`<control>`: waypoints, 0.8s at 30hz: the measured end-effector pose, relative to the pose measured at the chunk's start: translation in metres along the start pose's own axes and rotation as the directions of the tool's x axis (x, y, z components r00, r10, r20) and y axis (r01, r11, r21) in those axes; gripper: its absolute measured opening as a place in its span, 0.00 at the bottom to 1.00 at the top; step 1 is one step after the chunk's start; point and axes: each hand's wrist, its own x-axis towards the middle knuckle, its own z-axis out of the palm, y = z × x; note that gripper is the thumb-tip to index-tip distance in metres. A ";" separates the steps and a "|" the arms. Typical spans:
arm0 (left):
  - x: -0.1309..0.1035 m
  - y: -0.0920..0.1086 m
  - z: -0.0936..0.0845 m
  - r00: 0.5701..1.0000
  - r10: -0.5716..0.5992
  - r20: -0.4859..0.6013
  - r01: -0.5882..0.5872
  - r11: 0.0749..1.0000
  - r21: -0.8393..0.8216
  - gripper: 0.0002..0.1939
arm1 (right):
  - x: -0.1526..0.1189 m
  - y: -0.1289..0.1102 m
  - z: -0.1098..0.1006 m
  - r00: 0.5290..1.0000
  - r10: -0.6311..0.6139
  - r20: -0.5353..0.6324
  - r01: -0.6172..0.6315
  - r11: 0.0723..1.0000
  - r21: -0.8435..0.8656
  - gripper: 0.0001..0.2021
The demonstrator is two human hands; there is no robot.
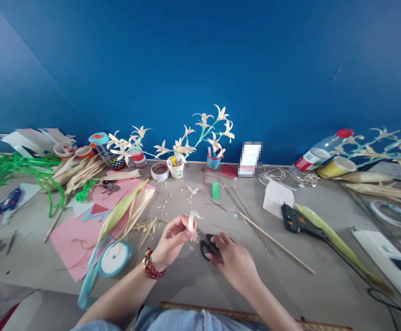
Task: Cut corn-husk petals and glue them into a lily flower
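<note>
My left hand (174,236), with a red beaded bracelet on the wrist, pinches a curled pale strip (191,221) that looks like corn husk. Close on its right, my right hand (237,262) has its fingers closed at the black handles of a pair of scissors (205,249). The scissor blades point toward the left hand and are partly hidden. Small pale scraps (192,190) lie on the table beyond, and thin husk strips (148,226) sit left of my left hand.
Pink paper (67,243), a blue ribbon roll (115,258) and corn husks (124,211) lie at left. Pale husk flowers (217,126) stand in cups along the blue wall. To the right are a wooden stick (276,241), a black glue gun (302,224) and a power strip (386,262).
</note>
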 end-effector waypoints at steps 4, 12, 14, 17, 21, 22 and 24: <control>0.003 0.001 -0.003 0.997 0.042 -0.064 -0.042 0.999 0.009 0.10 | 0.005 0.003 -0.006 0.999 0.049 0.000 -0.049 0.999 0.012 0.05; 0.005 0.006 0.000 0.936 0.181 -0.303 -0.189 0.982 0.003 0.09 | -0.005 0.020 -0.013 0.988 0.022 0.152 -0.134 0.614 0.778 0.14; 0.005 0.006 0.001 0.921 0.190 -0.339 -0.200 0.980 0.005 0.08 | -0.008 0.013 -0.011 0.986 -0.017 0.169 -0.145 0.434 0.889 0.19; 0.005 0.003 0.001 0.913 0.166 -0.372 -0.172 0.985 0.017 0.08 | -0.010 -0.003 -0.006 0.986 -0.046 0.158 -0.133 0.335 0.933 0.23; 0.004 -0.002 0.003 0.915 0.124 -0.383 -0.130 0.991 0.011 0.08 | -0.004 -0.022 0.000 0.986 -0.032 0.162 -0.145 0.310 0.940 0.25; 0.004 -0.003 0.003 0.917 0.117 -0.381 -0.124 0.992 0.006 0.08 | -0.001 -0.024 0.001 0.985 -0.032 0.169 -0.152 0.301 0.941 0.26; 0.003 -0.004 0.004 0.921 0.104 -0.375 -0.113 0.994 -0.004 0.08 | 0.002 -0.028 0.002 0.986 -0.036 0.165 -0.148 0.285 0.947 0.26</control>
